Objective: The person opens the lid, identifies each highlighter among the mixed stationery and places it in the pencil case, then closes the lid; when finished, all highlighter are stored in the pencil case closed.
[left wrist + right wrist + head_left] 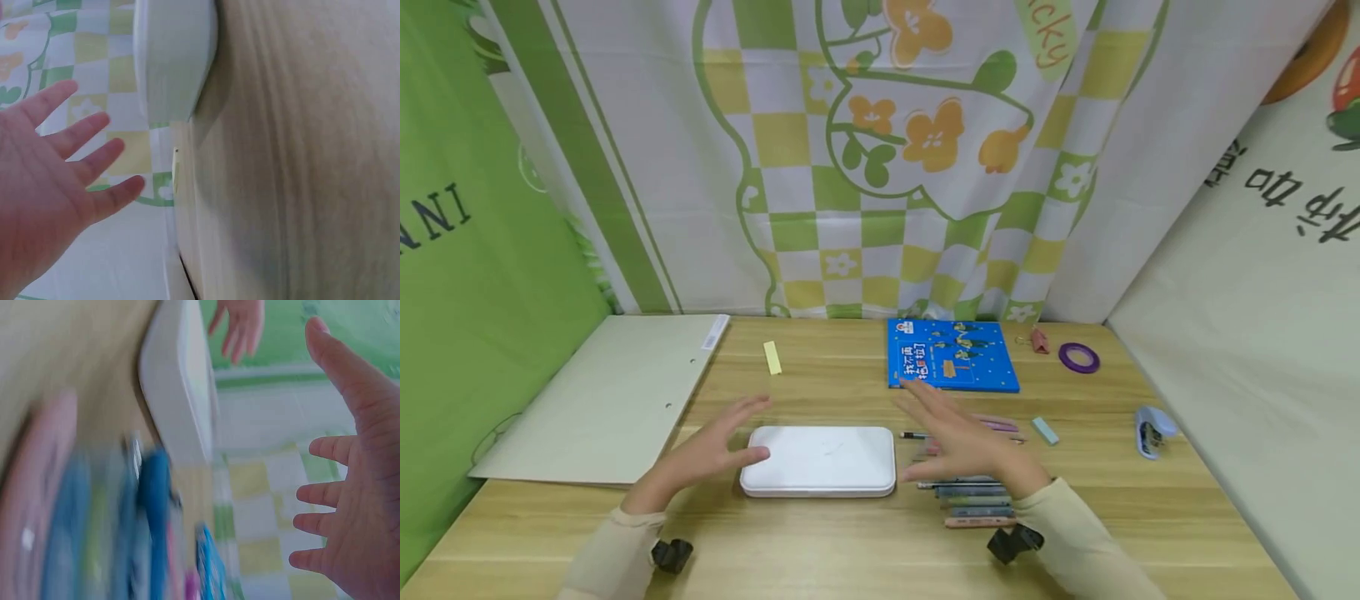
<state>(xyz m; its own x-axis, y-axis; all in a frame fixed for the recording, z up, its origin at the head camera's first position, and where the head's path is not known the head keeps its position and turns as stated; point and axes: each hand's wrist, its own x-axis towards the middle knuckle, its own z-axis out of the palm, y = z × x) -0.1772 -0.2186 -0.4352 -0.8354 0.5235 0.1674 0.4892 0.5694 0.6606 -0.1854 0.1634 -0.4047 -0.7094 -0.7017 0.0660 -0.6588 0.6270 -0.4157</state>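
A white pencil case (820, 462) lies closed on the wooden table, between the two hands. My left hand (703, 450) hovers by its left end with spread fingers and holds nothing; in the left wrist view the fingers (94, 147) are apart from the case. Above the pens, right of the case, my right hand (958, 442) is held with straight, spread fingers, also holding nothing. Several pens (977, 502) lie side by side beneath and beside it, partly hidden by the hand. In the right wrist view the pens (87, 519) are blurred.
A blue book (951, 358) lies at the back, with a pink binder clip (1039, 340) and purple tape roll (1079, 357) to its right. A light-blue stapler (1152, 432), eraser (1045, 430), yellow sticky strip (772, 357) and large pale board (610, 400) also lie on the table.
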